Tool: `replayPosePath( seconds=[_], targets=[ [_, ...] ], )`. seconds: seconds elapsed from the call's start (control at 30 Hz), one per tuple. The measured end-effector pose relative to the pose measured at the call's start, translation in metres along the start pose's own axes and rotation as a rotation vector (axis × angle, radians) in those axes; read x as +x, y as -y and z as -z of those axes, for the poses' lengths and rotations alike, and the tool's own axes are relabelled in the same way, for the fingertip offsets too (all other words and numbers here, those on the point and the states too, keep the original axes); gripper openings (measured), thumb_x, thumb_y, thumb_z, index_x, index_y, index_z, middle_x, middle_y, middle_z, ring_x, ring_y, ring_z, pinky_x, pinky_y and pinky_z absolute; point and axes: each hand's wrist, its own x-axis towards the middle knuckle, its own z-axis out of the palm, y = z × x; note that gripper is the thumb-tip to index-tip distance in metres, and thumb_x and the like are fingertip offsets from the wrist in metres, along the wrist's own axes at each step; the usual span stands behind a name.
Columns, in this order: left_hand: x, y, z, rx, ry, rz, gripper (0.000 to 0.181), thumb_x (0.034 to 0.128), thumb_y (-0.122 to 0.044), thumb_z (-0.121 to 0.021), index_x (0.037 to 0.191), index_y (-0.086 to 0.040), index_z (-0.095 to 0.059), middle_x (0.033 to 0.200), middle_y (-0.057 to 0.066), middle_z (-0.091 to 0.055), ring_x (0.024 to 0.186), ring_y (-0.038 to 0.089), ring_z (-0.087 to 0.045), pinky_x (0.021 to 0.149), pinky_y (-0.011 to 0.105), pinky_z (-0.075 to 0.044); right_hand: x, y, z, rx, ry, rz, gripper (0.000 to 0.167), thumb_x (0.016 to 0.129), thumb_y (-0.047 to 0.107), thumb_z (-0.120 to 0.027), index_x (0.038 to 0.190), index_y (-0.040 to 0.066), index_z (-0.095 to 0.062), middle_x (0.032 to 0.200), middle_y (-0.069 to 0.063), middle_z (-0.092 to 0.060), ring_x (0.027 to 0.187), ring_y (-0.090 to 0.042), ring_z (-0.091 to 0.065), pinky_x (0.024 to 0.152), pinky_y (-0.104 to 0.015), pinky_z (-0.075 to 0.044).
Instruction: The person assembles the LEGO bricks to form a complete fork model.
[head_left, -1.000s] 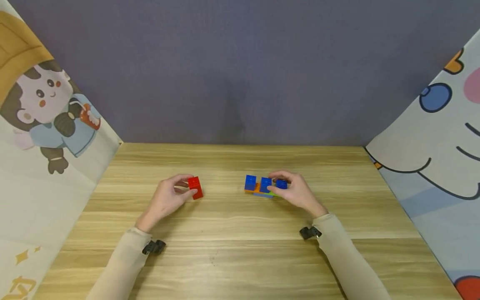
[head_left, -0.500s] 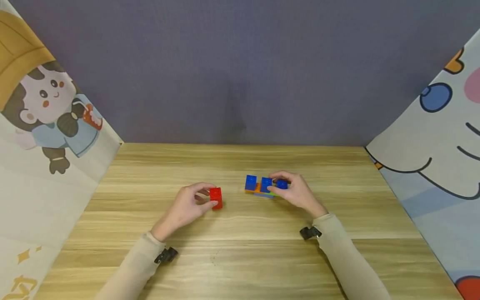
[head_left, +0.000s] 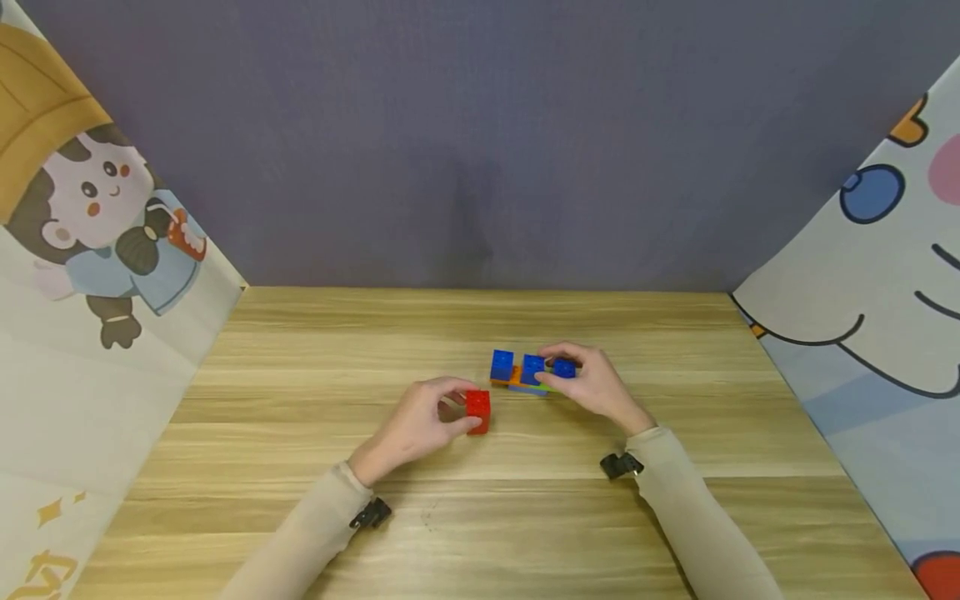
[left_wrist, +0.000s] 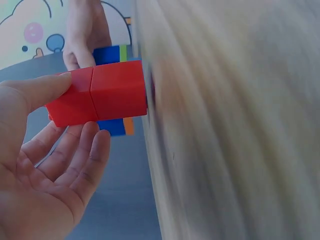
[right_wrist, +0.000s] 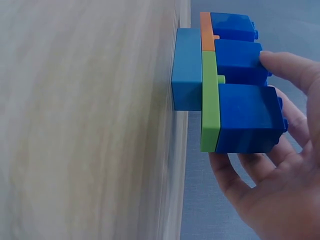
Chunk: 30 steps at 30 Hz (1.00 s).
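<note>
My left hand (head_left: 420,421) pinches a stack of two red toy bricks (head_left: 477,414) between thumb and fingers. In the left wrist view the red stack (left_wrist: 107,95) stands upright, low over the table. Just beyond it is a toy brick build (head_left: 516,377), which my right hand (head_left: 596,383) grips from the right. Seen from the right wrist, a light blue brick (right_wrist: 187,70) forms the base. Above it lie an orange plate (right_wrist: 207,30) and a lime green plate (right_wrist: 210,110), topped by three dark blue bricks (right_wrist: 250,115). My right thumb touches the middle blue brick.
The wood-grain table (head_left: 450,533) runs back to a grey-blue panel (head_left: 480,150). Side walls with cartoon prints, a left wall (head_left: 157,358) and a right wall (head_left: 847,317), border it. Small dark devices sit at both wrists.
My left hand has carried the red bricks rightward and a little nearer to me, to just left of the build. My right hand and the build have stayed in place.
</note>
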Motion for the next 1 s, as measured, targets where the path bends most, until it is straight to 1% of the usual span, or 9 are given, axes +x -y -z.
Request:
replayPosePath(
  seconds=[0.13, 0.23, 0.33, 0.47, 0.63, 0.73, 0.83, 0.87, 1.0],
  targets=[
    [0.0003, 0.0007, -0.0055, -0.014, 0.015, -0.002, 0.041, 0.0905, -0.014, -0.086, 0.13, -0.01, -0.074, 0.119, 0.005, -0.078, 0.101, 0.024, -0.075, 0.084, 0.034, -0.065, 0.0012, 0.0015, -0.0013, 0.001, 0.008, 0.003, 0.039, 0.093, 0.032, -0.085, 0.127, 0.016, -0.076, 0.129, -0.007, -0.076, 0.119, -0.031, -0.071, 0.103, -0.055, -0.058],
    [-0.0004, 0.0021, -0.0061, -0.04, 0.02, 0.01, 0.043, 0.0894, -0.01, -0.086, 0.13, -0.008, -0.073, 0.119, 0.006, -0.078, 0.1, 0.024, -0.076, 0.084, 0.033, -0.065, 0.0018, 0.0017, -0.0022, 0.007, 0.01, 0.001, 0.04, 0.093, 0.033, -0.086, 0.127, 0.016, -0.076, 0.129, -0.007, -0.076, 0.12, -0.031, -0.071, 0.103, -0.055, -0.058],
    [-0.0002, 0.0044, -0.0058, -0.057, 0.038, 0.014, 0.045, 0.0892, -0.008, -0.086, 0.132, -0.005, -0.072, 0.118, 0.008, -0.078, 0.1, 0.023, -0.076, 0.086, 0.033, -0.065, 0.0019, 0.0002, -0.0025, -0.002, 0.006, 0.0, 0.04, 0.093, 0.032, -0.085, 0.128, 0.016, -0.076, 0.129, -0.007, -0.076, 0.119, -0.03, -0.071, 0.101, -0.054, -0.058],
    [0.0006, 0.0055, -0.005, -0.049, 0.064, 0.021, 0.047, 0.0897, -0.009, -0.085, 0.134, -0.003, -0.071, 0.118, 0.009, -0.078, 0.1, 0.023, -0.077, 0.088, 0.035, -0.065, 0.0014, -0.0014, -0.0027, -0.021, 0.004, -0.001, 0.041, 0.093, 0.032, -0.085, 0.13, 0.016, -0.075, 0.127, -0.007, -0.077, 0.117, -0.03, -0.071, 0.098, -0.052, -0.06],
    [0.0019, 0.0055, -0.0042, -0.044, 0.075, 0.037, 0.046, 0.0896, -0.01, -0.085, 0.133, -0.003, -0.071, 0.116, 0.01, -0.079, 0.099, 0.023, -0.076, 0.088, 0.036, -0.065, 0.0011, -0.0012, -0.0025, -0.021, 0.006, 0.0, 0.042, 0.093, 0.031, -0.086, 0.131, 0.016, -0.075, 0.127, -0.007, -0.076, 0.115, -0.028, -0.072, 0.095, -0.051, -0.061],
    [0.0026, 0.006, -0.0039, -0.028, 0.086, 0.035, 0.045, 0.0899, -0.011, -0.085, 0.133, -0.004, -0.072, 0.116, 0.009, -0.079, 0.099, 0.022, -0.076, 0.088, 0.035, -0.065, 0.0005, -0.0016, -0.0027, -0.022, 0.005, 0.01, 0.045, 0.093, 0.03, -0.085, 0.133, 0.012, -0.073, 0.127, -0.008, -0.076, 0.114, -0.029, -0.072, 0.1, -0.054, -0.058],
    [0.0029, 0.006, -0.0036, -0.007, 0.098, 0.031, 0.049, 0.0901, -0.013, -0.086, 0.136, -0.004, -0.07, 0.117, 0.008, -0.079, 0.098, 0.019, -0.075, 0.088, 0.033, -0.064, 0.0001, -0.0015, -0.0031, -0.024, 0.005, 0.011, 0.047, 0.093, 0.029, -0.085, 0.134, 0.01, -0.072, 0.124, -0.008, -0.077, 0.113, -0.028, -0.071, 0.103, -0.055, -0.056],
    [0.0029, 0.0061, -0.0035, -0.003, 0.101, 0.031, 0.05, 0.0902, -0.014, -0.086, 0.137, -0.004, -0.07, 0.116, 0.007, -0.079, 0.098, 0.018, -0.075, 0.088, 0.033, -0.064, 0.0, -0.0017, -0.0032, -0.027, 0.004, 0.011, 0.047, 0.093, 0.028, -0.085, 0.134, 0.01, -0.072, 0.122, -0.007, -0.077, 0.114, -0.028, -0.071, 0.103, -0.055, -0.056],
    [0.0034, 0.0063, -0.0034, 0.008, 0.108, 0.029, 0.053, 0.0908, -0.018, -0.086, 0.14, -0.006, -0.068, 0.115, 0.006, -0.079, 0.097, 0.016, -0.074, 0.088, 0.033, -0.062, 0.0, -0.0014, -0.0033, -0.023, 0.003, -0.016, 0.043, 0.093, 0.031, -0.085, 0.131, 0.016, -0.074, 0.118, -0.003, -0.077, 0.112, -0.025, -0.071, 0.097, -0.05, -0.059]
  ],
)
